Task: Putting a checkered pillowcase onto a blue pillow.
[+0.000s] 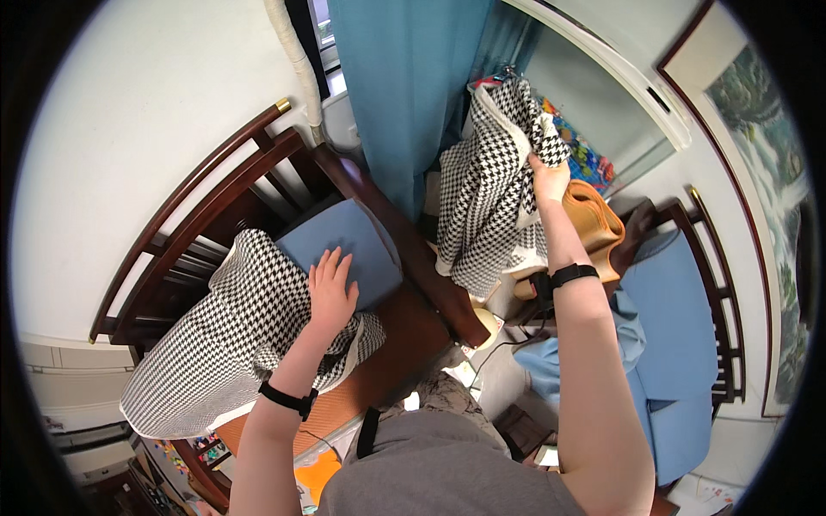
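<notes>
My right hand (550, 179) grips a black-and-white houndstooth cloth (487, 193) with white edging. The cloth hangs in loose folds in front of the blue curtain (405, 84). My left hand (333, 293), fingers spread, is over a blue cushion (342, 238) at the end of a dark wooden bench; whether it presses on the cushion I cannot tell. Beside that cushion a second houndstooth cloth (219, 342) drapes over the bench's back and seat. Part of the brown woven seat mat (406, 329) shows to its right.
Behind my right wrist stands a rolled tan mat (590, 222). Blue cushions (674, 322) line another wooden seat at right, with a blue cloth (548, 367) hanging low. The bench's dark wooden armrest (413, 242) runs between my hands. A dark cable (493, 351) trails on the floor.
</notes>
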The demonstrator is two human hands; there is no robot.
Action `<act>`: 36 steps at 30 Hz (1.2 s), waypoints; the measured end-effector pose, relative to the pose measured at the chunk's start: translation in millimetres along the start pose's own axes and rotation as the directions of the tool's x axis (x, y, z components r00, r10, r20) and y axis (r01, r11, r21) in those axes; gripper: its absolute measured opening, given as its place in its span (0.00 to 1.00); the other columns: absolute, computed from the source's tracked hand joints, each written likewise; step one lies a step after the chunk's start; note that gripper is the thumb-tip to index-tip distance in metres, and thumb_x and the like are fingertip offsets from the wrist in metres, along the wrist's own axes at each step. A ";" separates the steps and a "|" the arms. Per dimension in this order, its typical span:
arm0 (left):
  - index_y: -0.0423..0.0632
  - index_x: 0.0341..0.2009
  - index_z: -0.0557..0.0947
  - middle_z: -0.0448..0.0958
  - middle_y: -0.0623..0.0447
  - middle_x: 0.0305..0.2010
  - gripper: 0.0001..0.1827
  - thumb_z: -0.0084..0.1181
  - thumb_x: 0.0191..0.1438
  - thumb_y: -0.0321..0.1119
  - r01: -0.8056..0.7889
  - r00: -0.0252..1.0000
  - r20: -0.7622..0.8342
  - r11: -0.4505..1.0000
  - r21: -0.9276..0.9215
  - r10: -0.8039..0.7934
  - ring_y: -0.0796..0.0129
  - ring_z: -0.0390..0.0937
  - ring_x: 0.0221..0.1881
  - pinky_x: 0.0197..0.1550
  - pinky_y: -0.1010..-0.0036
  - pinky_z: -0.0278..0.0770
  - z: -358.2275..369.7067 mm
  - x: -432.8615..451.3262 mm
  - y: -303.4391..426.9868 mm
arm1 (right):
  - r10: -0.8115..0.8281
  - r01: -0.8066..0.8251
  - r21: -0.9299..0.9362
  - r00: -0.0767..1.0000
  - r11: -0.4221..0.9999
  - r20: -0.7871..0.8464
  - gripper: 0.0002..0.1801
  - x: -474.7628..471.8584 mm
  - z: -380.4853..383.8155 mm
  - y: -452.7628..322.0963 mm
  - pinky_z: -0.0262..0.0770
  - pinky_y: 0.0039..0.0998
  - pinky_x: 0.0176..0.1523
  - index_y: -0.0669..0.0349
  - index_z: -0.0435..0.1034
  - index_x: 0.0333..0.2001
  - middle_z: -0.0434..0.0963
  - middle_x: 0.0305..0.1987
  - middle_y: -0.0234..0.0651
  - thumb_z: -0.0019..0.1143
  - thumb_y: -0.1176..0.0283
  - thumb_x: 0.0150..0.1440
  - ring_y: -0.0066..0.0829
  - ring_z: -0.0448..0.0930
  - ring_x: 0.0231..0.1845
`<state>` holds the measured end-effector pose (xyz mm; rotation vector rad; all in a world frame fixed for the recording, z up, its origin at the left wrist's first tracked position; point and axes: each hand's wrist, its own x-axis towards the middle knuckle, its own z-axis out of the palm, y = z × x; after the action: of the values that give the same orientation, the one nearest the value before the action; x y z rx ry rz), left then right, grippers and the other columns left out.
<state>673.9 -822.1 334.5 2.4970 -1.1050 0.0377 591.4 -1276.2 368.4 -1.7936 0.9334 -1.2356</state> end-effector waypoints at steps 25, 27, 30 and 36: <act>0.51 0.61 0.61 0.49 0.47 0.68 0.36 0.58 0.45 0.37 0.183 0.933 0.306 0.982 0.046 -0.188 0.50 0.43 0.68 0.64 0.45 0.40 2.8 26.0 -4.0 | 0.032 0.111 -0.186 0.776 0.976 0.630 0.36 50.4 149.6 131.4 0.66 0.33 0.55 0.69 0.58 0.57 0.70 0.51 0.52 0.60 0.67 0.46 0.40 0.72 0.52; 0.50 0.59 0.64 0.51 0.47 0.67 0.32 0.57 0.47 0.36 0.145 0.955 0.278 0.982 -0.120 -0.107 0.51 0.44 0.68 0.64 0.45 0.40 3.8 15.6 -15.2 | 0.022 0.083 -0.095 0.631 0.992 0.775 0.27 -18.4 142.5 103.2 0.69 0.27 0.49 0.71 0.63 0.52 0.74 0.44 0.47 0.58 0.71 0.49 0.33 0.75 0.45; 0.51 0.56 0.67 0.53 0.47 0.66 0.29 0.56 0.47 0.34 0.233 0.963 0.211 0.908 -0.347 -0.167 0.52 0.45 0.68 0.64 0.45 0.39 -1.9 -2.2 -29.8 | 0.120 -0.296 0.024 0.457 0.955 0.881 0.16 -113.0 118.6 46.1 0.71 0.24 0.46 0.69 0.68 0.45 0.76 0.37 0.37 0.55 0.72 0.52 0.25 0.75 0.40; 0.55 0.57 0.65 0.48 0.46 0.67 0.34 0.60 0.44 0.34 0.382 0.910 -0.190 0.923 0.039 -0.369 0.50 0.41 0.69 0.64 0.44 0.34 -57.7 -52.1 -53.2 | 0.025 -0.276 0.011 0.126 0.961 0.992 0.14 -265.2 67.8 -55.6 0.72 0.24 0.45 0.66 0.70 0.41 0.76 0.35 0.33 0.57 0.72 0.52 0.24 0.76 0.37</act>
<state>684.1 -731.8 358.8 2.6698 -0.5464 0.1935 593.4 -1007.2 293.7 -1.7469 0.1140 0.2324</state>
